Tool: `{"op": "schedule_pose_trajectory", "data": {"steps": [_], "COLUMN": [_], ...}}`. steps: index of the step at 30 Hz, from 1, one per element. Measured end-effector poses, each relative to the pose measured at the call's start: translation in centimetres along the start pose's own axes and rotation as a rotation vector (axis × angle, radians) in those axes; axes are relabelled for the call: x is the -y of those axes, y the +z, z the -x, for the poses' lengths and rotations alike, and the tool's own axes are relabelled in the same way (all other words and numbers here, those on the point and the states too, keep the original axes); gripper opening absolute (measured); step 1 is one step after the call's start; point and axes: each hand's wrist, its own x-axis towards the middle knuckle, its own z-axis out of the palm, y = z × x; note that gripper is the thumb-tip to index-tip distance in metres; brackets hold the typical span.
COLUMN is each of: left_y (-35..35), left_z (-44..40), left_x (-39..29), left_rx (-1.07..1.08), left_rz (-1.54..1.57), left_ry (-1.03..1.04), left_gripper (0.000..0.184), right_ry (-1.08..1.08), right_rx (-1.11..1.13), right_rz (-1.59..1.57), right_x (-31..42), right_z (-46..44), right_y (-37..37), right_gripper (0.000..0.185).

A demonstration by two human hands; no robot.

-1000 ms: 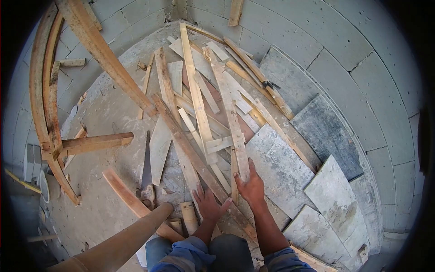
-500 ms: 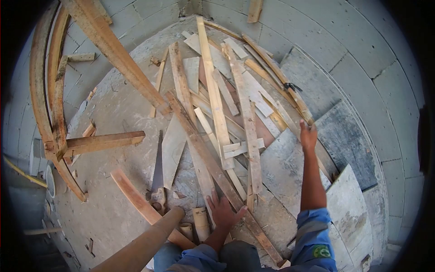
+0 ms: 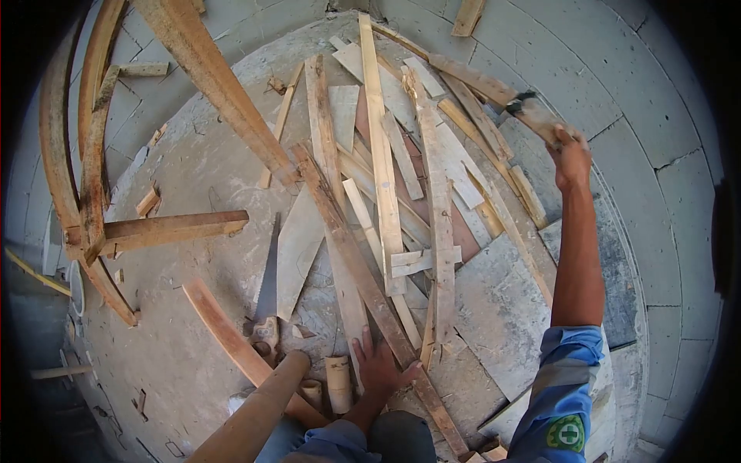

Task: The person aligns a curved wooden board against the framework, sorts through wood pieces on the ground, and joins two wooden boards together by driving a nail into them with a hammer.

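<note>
Room: grey block wall (image 3: 532,46) curving round a concrete floor (image 3: 201,216) strewn with timber offcuts and flat grey panels (image 3: 494,309).

Item, wooden strip (image 3: 471,75): at the upper right, beside the wall, a black fitting (image 3: 522,102) partway along it; near end motion-blurred.

Right hand (image 3: 573,158): fingers closed round the near end of that strip, arm outstretched.

Change noted: half a second ago this hand was at the strip's end while the strip lay along the right edge of the pile; its near end is now raised and swung toward the wall, so the piece is gripped and parting from the heap.

Left hand (image 3: 378,372): fingers spread, grasping nothing, laid over a pale board (image 3: 345,297), thumb at a brown batten (image 3: 356,266); place little altered.

Nearby: handsaw (image 3: 269,270), flat on the floor; short cylinder (image 3: 338,386), upright, near the left hand.

Containers: one white round-rimmed vessel (image 3: 76,287), apparently a bucket, far left; contents cannot be made out.
</note>
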Motion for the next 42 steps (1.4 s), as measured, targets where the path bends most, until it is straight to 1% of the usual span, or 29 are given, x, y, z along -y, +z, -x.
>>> {"op": "schedule_pose_trajectory", "data": {"steps": [3, 5, 6, 7, 8, 9, 10, 11, 12, 15, 16, 19, 22, 23, 26, 27, 30, 33, 36, 38, 39, 42], "left_y": [-0.2, -0.2, 0.1, 0.2, 0.3, 0.4, 0.1, 0.0, 0.2, 0.5, 0.3, 0.6, 0.1, 0.2, -0.4, -0.4, -0.1, 0.1, -0.3, -0.2, -0.5, 1.0], "left_z": [-0.1, 0.0, 0.0, 0.2, 0.4, 0.2, 0.1, 0.1, 0.1, 0.2, 0.1, 0.3, 0.5, 0.5, 0.9, 1.0, 0.6, 1.3, 1.5, 1.4, 1.6, 1.7], "left_x": [-0.2, 0.1, 0.3, 0.2, 0.0, 0.1, 0.0, 0.0, 0.2, 0.2, 0.0, 0.1, -0.2, -0.2, -0.7, -0.8, -0.7, -0.7, -0.9, -1.0, -1.2, -0.1], "left_rx": [0.011, 0.001, -0.007, -0.013, -0.027, -0.05, -0.068, -0.014, -0.008, -0.016, -0.038, -0.075, -0.096, -0.108, -0.125, -0.148, -0.191, -0.21, -0.254, -0.274, -0.205, -0.272], "left_rz": [0.028, 0.045, 0.05, 0.059, 0.046, 0.029, 0.008, -0.008, 0.007, 0.053, 0.065, 0.068, 0.067, 0.065, 0.056, 0.056, 0.039, 0.042, 0.066, 0.055, 0.058, 0.015], "left_ry": [-0.024, -0.02, -0.011, -0.001, -0.005, -0.004, -0.01, -0.045, -0.044, -0.039, -0.036, -0.008, -0.006, 0.004, 0.018, 0.033, 0.061, 0.09, 0.088, 0.077, 0.032, 0.066], "left_gripper": [0.089, 0.087, 0.086, 0.085, 0.085, 0.085, 0.084, 0.083, 0.082, 0.079, 0.079, 0.078, 0.076, 0.076, 0.072, 0.071, 0.071, 0.071, 0.071, 0.072, 0.075, 0.078], "right_ry": [-0.237, -0.288, -0.349, -0.41, -0.314, -0.28, -0.213, -0.168, 0.039, 0.183, 0.225, 0.11, 0.233, 0.384, 0.23, 0.166, 0.395, 0.324, 0.037, 0.011, 0.0, 0.047], "right_rx": [0.105, 0.161, 0.139, 0.115, -0.029, -0.015, 0.019, 0.12, 0.255, 0.331, 0.355, 0.422, 0.379, 0.398, 0.41, 0.445, 0.547, 0.541, 0.365, 0.34, 0.325, 0.365], "right_rz": [0.293, 0.401, 0.617, 0.838, 1.133, 0.979, 0.88, 0.883, 0.728, 0.673, 0.684, 0.916, 0.915, 0.843, 0.672, 0.566, 0.308, 0.357, 0.914, 0.906, 0.905, 0.485], "right_x": [-0.5, -4.6, -9.7, -10.2, -11.3, -12.5, -11.6, -11.8, -9.2, -9.0, -8.9, -9.1, -10.2, -9.0, -12.2, -13.2, -9.2, -7.5, -3.7, -1.4, -0.7, -0.4], "right_z": [3.3, 4.2, 3.7, 5.9, 9.6, 12.8, 17.9, 22.0, 26.1, 34.1, 35.5, 37.1, 36.8, 36.5, 36.5, 36.0, 34.4, 35.6, 39.0, 41.4, 42.8, 47.1], "right_y": [0.0, -3.2, -6.4, -7.5, -8.9, -9.7, -8.8, -8.9, -7.5, -6.0, -5.5, -4.2, -3.1, -2.5, -4.0, -4.7, -5.0, -5.9, -7.9, -9.7, -10.8, -14.1], "right_gripper": [0.032, 0.037, 0.04, 0.044, 0.052, 0.055, 0.055, 0.054, 0.058, 0.074, 0.079, 0.093, 0.086, 0.079, 0.071, 0.064, 0.068, 0.068, 0.068, 0.067, 0.067, 0.07]}}
